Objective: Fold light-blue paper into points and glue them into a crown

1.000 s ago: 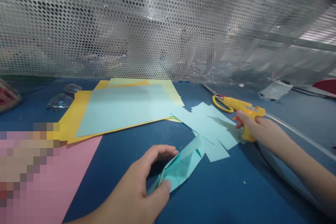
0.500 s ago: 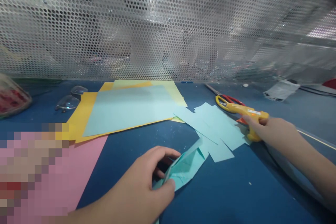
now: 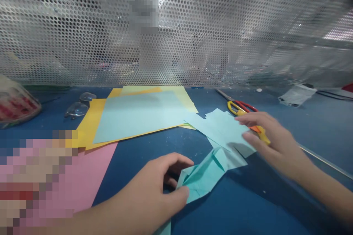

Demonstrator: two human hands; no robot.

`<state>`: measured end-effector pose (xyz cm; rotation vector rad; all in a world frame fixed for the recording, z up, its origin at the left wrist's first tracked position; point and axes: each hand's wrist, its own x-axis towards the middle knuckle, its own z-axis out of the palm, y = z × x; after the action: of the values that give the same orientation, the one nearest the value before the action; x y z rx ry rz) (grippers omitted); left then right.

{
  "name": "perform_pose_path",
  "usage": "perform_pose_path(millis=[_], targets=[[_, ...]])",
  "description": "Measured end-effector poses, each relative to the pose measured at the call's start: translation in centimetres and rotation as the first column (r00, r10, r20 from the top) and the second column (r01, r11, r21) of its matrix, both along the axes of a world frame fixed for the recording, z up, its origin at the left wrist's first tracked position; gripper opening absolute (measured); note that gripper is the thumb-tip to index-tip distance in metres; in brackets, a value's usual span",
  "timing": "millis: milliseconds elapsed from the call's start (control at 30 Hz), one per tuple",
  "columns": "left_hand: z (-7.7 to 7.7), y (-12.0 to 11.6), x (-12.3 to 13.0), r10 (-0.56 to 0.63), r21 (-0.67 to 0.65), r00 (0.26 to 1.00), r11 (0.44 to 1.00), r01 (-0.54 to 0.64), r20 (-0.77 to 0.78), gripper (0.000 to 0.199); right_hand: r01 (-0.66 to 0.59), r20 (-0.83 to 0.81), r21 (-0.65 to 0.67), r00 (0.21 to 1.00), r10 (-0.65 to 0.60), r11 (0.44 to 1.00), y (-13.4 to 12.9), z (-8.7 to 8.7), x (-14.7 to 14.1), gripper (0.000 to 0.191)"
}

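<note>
Left hand (image 3: 154, 187): closed on left end of folded teal paper (image 3: 205, 178), lower centre.
Right hand (image 3: 281, 141): open, thumb and fingers apart, at partly hidden glue gun (image 3: 264, 136), right of centre.
Handling: light pinch best, creases spared; fingertips clear of any hot nozzle.
Surface: blue table (image 3: 234, 209); coloured sheets (image 3: 138, 117), left of centre.
Room: perforated screen (image 3: 187, 40) across top.

Table (image 3: 237, 202): blue. Mesh (image 3: 193, 18): grey, dotted with holes.
Folded paper (image 3: 206, 178): teal. Sheets (image 3: 143, 117): pale blue, yellow, pale green, pink. Glue gun (image 3: 264, 136): yellow; trigger (image 3: 255, 129): orange. Scissors' handles (image 3: 246, 105): yellow, red.
</note>
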<state>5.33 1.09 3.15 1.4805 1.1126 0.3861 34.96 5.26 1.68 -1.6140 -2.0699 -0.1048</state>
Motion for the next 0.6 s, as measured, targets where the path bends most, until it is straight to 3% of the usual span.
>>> perform_pose_path(millis=[33, 100, 167, 333, 500, 600], targets=[[0.0, 0.0, 0.0, -0.002, -0.003, 1.0, 1.0, 0.002, 0.022, 0.032, -0.152, -0.023, -0.027, 0.988, 0.151, 0.988, -0.5, -0.2, -0.9, 0.057], [0.0, 0.0, 0.1, -0.011, -0.015, 0.998, 1.0, 0.012, 0.065, 0.032, -0.439, -0.104, -0.088, 0.897, 0.43, 0.894, -1.6, -0.6, -2.5, 0.065], [0.0, 0.0, 0.2, -0.017, -0.029, 0.997, 0.999, 0.019, 0.074, 0.033, -0.534, -0.174, -0.152, 0.843, 0.509, 0.832, -2.3, -1.0, -3.7, 0.067], [-0.1, -0.3, 0.2, -0.053, -0.052, 0.991, 0.997, 0.06, 0.12, 0.037, -0.466, -0.358, -0.256, 0.859, 0.365, 0.847, -2.5, -1.7, -4.7, 0.042], [-0.7, -0.1, 0.3, -0.087, 0.021, 0.994, 0.996, 0.088, -0.064, 0.074, -0.381, -0.379, -0.356, 0.894, 0.241, 0.853, -2.0, -1.1, -4.8, 0.03], [-2.2, 0.0, 0.6, -0.021, 0.071, 0.982, 0.997, 0.035, -0.189, 0.054, -0.328, -0.386, -0.445, 0.91, 0.152, 0.833, -1.9, -0.6, -4.7, 0.029]])
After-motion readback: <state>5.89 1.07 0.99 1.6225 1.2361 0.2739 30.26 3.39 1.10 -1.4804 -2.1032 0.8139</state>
